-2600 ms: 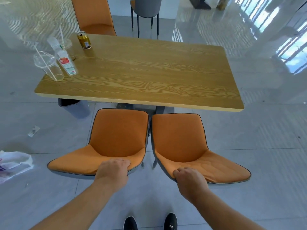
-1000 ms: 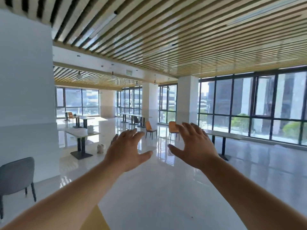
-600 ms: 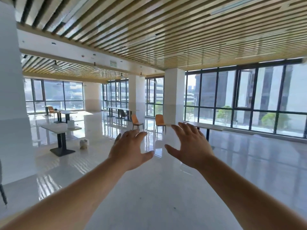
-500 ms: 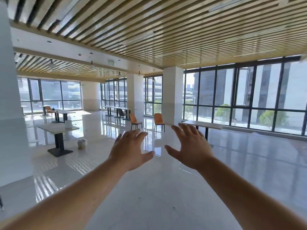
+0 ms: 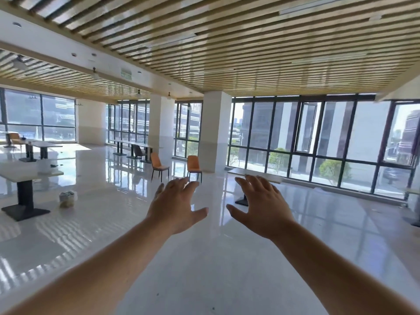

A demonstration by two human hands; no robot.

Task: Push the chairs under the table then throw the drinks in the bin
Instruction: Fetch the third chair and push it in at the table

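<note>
My left hand and my right hand are stretched out in front of me at chest height, palms forward, fingers spread, holding nothing. The view looks up and across a large hall, not down at the work spot. The wooden table, its two orange chairs, the drinks and the bin are all out of view. Two other orange chairs stand far off on the glossy floor, beyond my hands.
A white pedestal table stands at the left with a small bucket on the floor beside it. More tables line the far windows. White pillars rise mid-room. A long table sits behind my right hand.
Earlier my hands rested on the backs of two orange chairs at the wooden table. Since then they have let go and risen open, and the view has swung up and rightwards across the hall.
</note>
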